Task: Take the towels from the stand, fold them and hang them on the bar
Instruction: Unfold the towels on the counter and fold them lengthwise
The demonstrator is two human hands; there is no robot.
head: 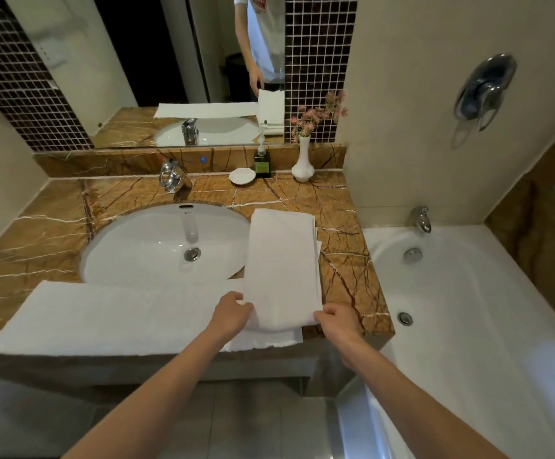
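Folding: narrow white towel, near end pinched, probably ready to double over.
Left hand: fingers curled, pinching near-left corner.
Right hand: fingers curled, pinching near-right corner.
Towel place: stretching away from both hands, across long towel lying leftward.
Technique: keep corners level, meet far edge squarely, smooth flat.

The folded towel and the long towel are both white. The counter is brown and orange stone with thin white and dark lines like cracks. The sink, tub, vase and dish are white. The flowers are pink. The wall tiles are tiny dark squares with pale lines between.
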